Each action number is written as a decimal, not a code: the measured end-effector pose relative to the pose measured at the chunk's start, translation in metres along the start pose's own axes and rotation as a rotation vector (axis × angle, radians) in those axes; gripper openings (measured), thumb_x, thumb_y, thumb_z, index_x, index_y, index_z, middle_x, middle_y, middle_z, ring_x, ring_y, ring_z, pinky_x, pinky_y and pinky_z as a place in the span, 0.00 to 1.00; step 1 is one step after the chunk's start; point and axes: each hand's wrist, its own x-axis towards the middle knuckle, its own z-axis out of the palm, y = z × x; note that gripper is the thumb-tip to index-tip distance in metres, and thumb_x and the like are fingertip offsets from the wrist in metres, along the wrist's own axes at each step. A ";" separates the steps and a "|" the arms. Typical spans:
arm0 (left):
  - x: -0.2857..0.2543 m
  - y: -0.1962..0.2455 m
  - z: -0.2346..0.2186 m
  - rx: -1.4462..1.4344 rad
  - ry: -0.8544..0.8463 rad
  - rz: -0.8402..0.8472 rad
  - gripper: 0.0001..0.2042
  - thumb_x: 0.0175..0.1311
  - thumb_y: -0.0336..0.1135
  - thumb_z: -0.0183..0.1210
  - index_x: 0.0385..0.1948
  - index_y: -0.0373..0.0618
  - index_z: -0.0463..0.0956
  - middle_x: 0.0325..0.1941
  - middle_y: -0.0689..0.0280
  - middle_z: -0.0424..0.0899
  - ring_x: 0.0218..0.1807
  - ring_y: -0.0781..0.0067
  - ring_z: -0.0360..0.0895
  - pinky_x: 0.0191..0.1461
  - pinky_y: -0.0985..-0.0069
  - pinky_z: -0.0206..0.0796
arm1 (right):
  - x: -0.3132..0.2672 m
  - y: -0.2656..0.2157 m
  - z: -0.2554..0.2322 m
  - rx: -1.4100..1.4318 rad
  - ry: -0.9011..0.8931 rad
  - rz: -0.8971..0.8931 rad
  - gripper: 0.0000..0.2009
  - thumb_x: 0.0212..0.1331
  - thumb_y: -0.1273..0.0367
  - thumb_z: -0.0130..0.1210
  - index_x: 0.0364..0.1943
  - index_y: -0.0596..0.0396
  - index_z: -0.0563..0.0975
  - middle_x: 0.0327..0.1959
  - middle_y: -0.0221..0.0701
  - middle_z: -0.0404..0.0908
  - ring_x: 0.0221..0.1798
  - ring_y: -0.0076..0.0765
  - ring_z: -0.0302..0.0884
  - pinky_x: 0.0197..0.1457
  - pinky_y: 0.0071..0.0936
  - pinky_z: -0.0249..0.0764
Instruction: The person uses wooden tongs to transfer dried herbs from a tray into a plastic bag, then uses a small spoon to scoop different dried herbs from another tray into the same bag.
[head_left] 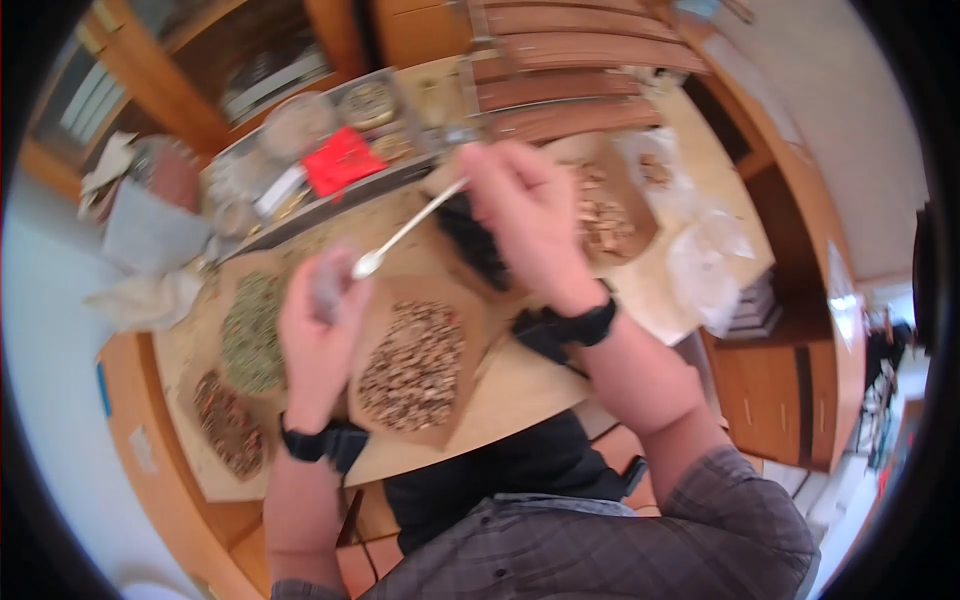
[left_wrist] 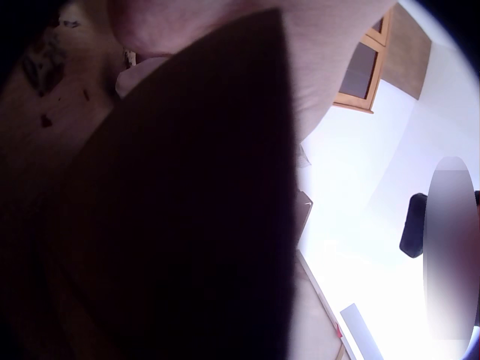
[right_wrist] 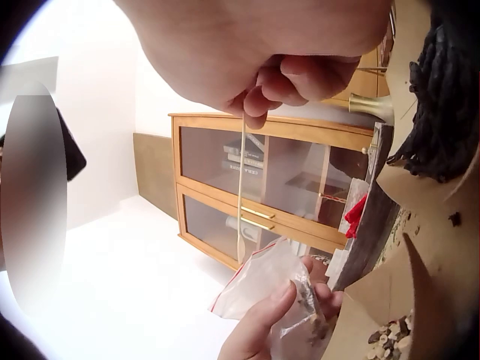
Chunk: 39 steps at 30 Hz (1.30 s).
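Note:
My right hand [head_left: 525, 210] pinches the end of a long, thin, pale spoon [head_left: 412, 226]. Its small bowl points down and left, close by my left hand [head_left: 322, 320]. In the right wrist view, that left hand grips a small clear zip bag [right_wrist: 259, 274] with a red seal line and some bits low inside. There the spoon's tip overlaps the bag's upper edge. Below the hands lies brown paper [head_left: 445, 432] bearing chopped dried pieces [head_left: 412, 365]. Dark material fills most of the left wrist view and hides the fingers.
Green dried herb [head_left: 252, 335] and a reddish-brown mix [head_left: 228, 425] lie at left. Black strips [head_left: 470, 240] and tan slices [head_left: 603, 215] sit on paper at right. Behind stand a tray [head_left: 335, 198] with jars and a red packet [head_left: 340, 160], and brown slats [head_left: 570, 60].

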 end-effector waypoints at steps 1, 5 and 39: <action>-0.001 -0.003 -0.003 0.027 0.013 -0.027 0.21 0.75 0.26 0.72 0.67 0.40 0.79 0.62 0.63 0.89 0.62 0.73 0.86 0.68 0.71 0.77 | 0.001 0.007 -0.002 -0.030 -0.017 -0.016 0.16 0.79 0.60 0.67 0.34 0.57 0.86 0.25 0.16 0.77 0.30 0.13 0.67 0.33 0.22 0.65; 0.001 -0.009 -0.012 0.089 -0.009 -0.042 0.23 0.78 0.29 0.69 0.71 0.37 0.76 0.68 0.59 0.85 0.68 0.69 0.81 0.74 0.67 0.73 | 0.002 0.017 0.002 -0.131 -0.103 -0.097 0.16 0.76 0.64 0.67 0.32 0.62 0.84 0.23 0.23 0.77 0.30 0.16 0.68 0.33 0.28 0.70; 0.002 0.016 0.002 -0.017 -0.030 -0.006 0.19 0.76 0.30 0.73 0.63 0.42 0.80 0.53 0.70 0.87 0.53 0.83 0.82 0.59 0.78 0.76 | -0.002 0.008 0.001 -0.489 -0.621 0.090 0.19 0.73 0.60 0.68 0.32 0.64 0.83 0.20 0.41 0.76 0.23 0.35 0.65 0.32 0.37 0.70</action>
